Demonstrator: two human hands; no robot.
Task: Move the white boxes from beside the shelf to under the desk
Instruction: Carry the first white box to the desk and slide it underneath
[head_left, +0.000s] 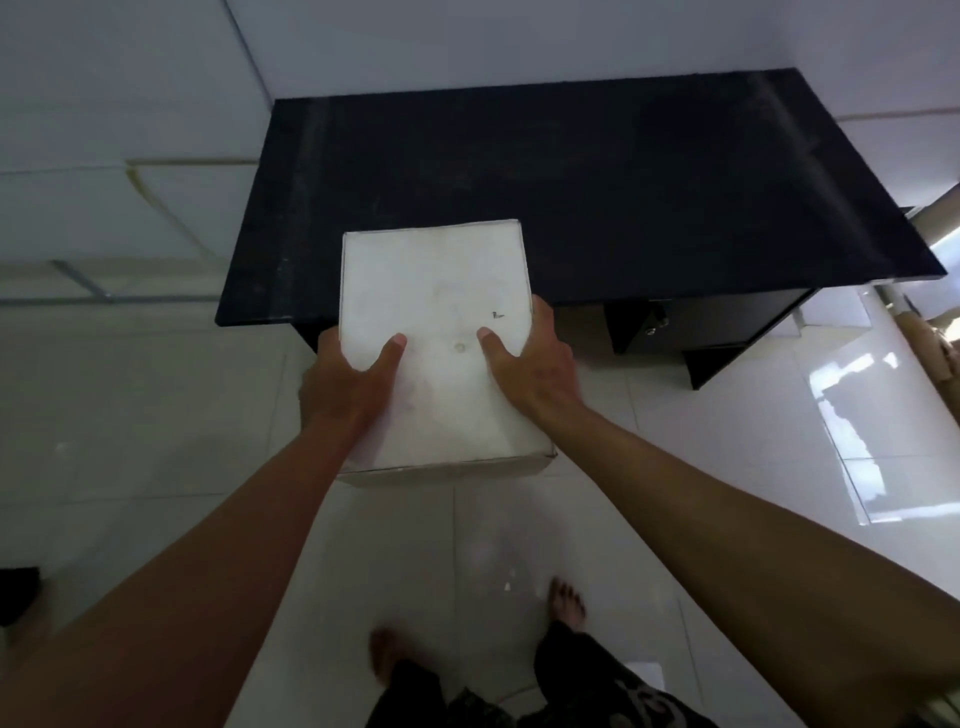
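Both hands, left hand (347, 384) and right hand (535, 364), grip one white box (441, 291) by its sides, above the desk (623, 182) front edge. Carrying step, I judge; next it must go down under the desk.

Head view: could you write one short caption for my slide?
Both hands, left and right, hold a white box above the tiled floor, before a black desk.

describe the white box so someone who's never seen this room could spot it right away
Find the black desk against the pale wall. In front of its near left edge, the white box is held above the tiled floor between the left hand and the right hand. It alone is white and square-topped, with a tiny dark mark.
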